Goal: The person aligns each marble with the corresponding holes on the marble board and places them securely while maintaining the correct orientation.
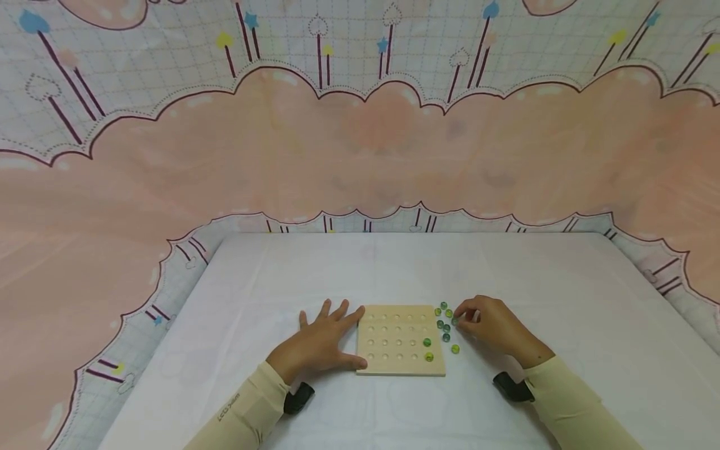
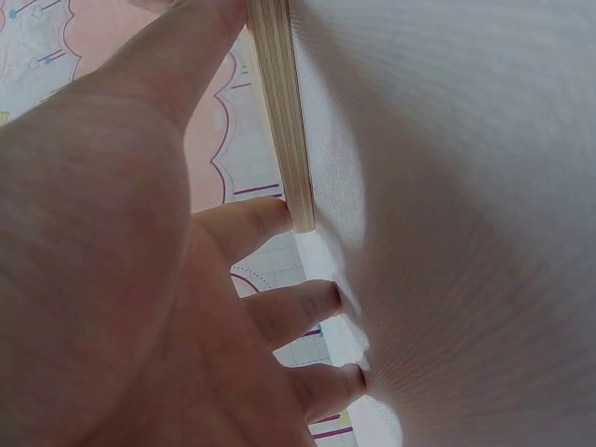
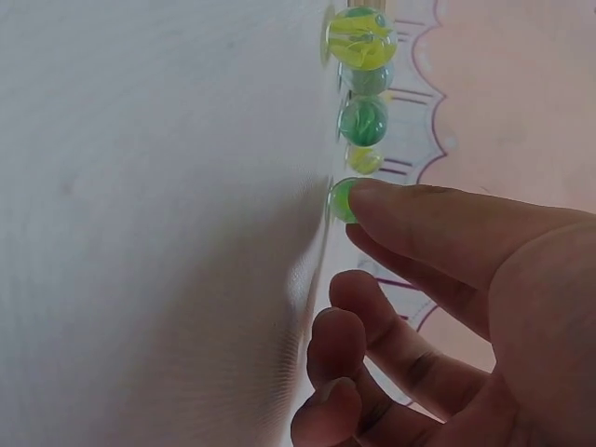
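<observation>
A pale wooden board with rows of round hollows lies flat on the table. Two marbles sit in its right-hand column: a green marble and a yellow-green marble. My left hand is spread along the board's left side, index finger and thumb touching its edge. To the right of the board, my right hand pinches a green marble between thumb and index finger, low against the white cloth. Its other fingers are bent and hold nothing.
Several loose green and yellow marbles lie between the board and my right hand. A yellow marble lies nearer me. White cloth covers the table, and a patterned drape hangs behind it. Each wrist carries a black device.
</observation>
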`<state>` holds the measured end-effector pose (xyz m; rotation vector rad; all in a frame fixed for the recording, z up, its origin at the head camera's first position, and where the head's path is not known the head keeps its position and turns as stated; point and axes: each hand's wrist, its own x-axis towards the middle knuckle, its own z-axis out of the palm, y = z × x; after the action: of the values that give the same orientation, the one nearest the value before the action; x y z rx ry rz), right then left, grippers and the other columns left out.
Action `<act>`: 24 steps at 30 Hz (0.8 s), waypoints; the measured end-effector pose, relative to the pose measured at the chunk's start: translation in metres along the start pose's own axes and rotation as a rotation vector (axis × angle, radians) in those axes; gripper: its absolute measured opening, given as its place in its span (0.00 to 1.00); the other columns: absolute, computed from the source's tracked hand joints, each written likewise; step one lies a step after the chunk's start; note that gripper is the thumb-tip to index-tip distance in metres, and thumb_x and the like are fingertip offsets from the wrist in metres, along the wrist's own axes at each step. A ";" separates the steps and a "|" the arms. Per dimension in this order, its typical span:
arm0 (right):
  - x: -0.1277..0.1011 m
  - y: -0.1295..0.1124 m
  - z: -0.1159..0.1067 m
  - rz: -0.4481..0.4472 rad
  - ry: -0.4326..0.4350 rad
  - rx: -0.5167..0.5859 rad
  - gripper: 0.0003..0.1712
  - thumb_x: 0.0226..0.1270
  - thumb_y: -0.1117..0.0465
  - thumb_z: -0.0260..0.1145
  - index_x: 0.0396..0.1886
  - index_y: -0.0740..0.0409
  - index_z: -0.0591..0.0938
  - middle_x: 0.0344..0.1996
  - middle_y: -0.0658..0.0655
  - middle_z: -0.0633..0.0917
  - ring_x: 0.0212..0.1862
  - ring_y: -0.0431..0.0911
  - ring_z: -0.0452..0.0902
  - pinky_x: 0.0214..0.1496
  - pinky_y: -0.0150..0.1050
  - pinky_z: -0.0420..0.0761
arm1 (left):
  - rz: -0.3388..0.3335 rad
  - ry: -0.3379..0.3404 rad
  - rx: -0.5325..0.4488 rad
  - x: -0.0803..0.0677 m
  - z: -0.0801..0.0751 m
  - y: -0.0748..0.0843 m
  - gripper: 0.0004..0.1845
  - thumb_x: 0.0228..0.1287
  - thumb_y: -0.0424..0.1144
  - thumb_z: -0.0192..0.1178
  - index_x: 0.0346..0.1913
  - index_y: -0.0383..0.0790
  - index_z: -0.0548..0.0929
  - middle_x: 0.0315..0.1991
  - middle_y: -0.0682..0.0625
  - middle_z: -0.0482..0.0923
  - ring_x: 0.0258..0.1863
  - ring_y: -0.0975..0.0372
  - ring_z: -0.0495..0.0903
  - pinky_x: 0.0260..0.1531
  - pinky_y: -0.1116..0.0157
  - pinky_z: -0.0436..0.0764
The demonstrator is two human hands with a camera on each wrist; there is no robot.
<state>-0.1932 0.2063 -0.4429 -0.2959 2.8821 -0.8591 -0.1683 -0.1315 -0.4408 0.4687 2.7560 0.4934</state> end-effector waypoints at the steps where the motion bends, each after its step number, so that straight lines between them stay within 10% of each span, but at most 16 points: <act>1: 0.000 0.000 0.000 0.000 -0.001 -0.002 0.07 0.60 0.66 0.73 0.38 0.55 0.88 0.30 0.51 0.81 0.34 0.45 0.72 0.35 0.37 0.74 | 0.001 0.001 0.000 0.000 0.000 0.000 0.55 0.47 0.69 0.71 0.78 0.60 0.58 0.81 0.44 0.49 0.80 0.39 0.40 0.66 0.24 0.38; 24: 0.000 -0.005 -0.001 0.007 0.003 -0.023 0.06 0.60 0.66 0.72 0.37 0.54 0.87 0.30 0.51 0.80 0.34 0.45 0.72 0.35 0.37 0.74 | 0.014 0.009 0.013 0.000 0.000 0.000 0.55 0.47 0.69 0.70 0.79 0.60 0.58 0.81 0.44 0.50 0.80 0.38 0.41 0.65 0.23 0.40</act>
<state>-0.1921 0.2027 -0.4390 -0.2873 2.8962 -0.8268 -0.1686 -0.1317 -0.4411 0.4901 2.7684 0.4824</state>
